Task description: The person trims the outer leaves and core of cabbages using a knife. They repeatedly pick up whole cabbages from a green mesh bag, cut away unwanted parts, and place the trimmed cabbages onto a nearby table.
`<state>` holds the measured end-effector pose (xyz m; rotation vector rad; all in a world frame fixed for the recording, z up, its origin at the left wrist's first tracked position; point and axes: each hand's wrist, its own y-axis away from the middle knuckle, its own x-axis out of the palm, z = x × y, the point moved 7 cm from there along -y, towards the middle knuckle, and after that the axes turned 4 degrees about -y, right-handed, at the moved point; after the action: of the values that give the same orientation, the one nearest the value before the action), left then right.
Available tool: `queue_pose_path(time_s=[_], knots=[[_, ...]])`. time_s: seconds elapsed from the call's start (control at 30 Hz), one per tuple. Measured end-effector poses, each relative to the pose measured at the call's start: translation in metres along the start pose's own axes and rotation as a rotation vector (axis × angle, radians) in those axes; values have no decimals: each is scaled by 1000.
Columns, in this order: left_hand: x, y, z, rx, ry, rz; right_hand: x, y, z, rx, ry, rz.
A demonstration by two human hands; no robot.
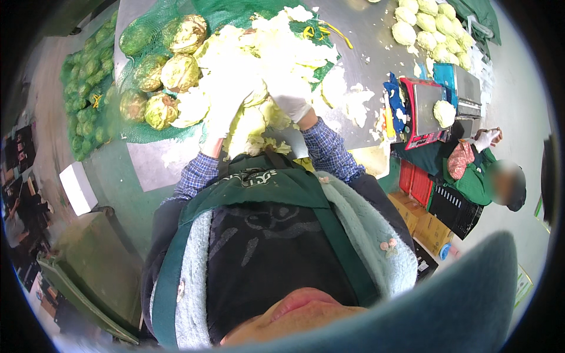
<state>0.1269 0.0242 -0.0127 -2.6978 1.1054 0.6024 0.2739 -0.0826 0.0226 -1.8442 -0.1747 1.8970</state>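
Observation:
My left hand (226,103), in a white glove, is against a pale green cabbage (256,95) and appears to grip its side. On the cabbage's other side is my right hand (292,100), also gloved, its fingers washed out by glare. Loose cabbage leaves (247,125) hang below the hands at the table's near edge. A bright heap of stripped leaves (273,39) lies just beyond. To the left, several untrimmed cabbages with browned outer leaves (180,73) sit on and partly under a green mesh bag (145,26).
Trimmed cabbages (426,26) are piled at the far right of the metal table (371,26). A red scale (426,110) bears one cabbage (444,114); a yellow-handled tool (389,121) lies beside it. Another person (472,172) is at right. Filled mesh sacks (88,88) stand left.

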Motion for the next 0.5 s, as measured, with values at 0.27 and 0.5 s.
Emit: queue_pose_path(time_s=[0.27,0.5], knots=[[17,-8,-22,18,-20,-7,26,-15,-31,119,-556,74],[25,-23,-24,29,-8,11,45,-40,-72,392,-656,197]])
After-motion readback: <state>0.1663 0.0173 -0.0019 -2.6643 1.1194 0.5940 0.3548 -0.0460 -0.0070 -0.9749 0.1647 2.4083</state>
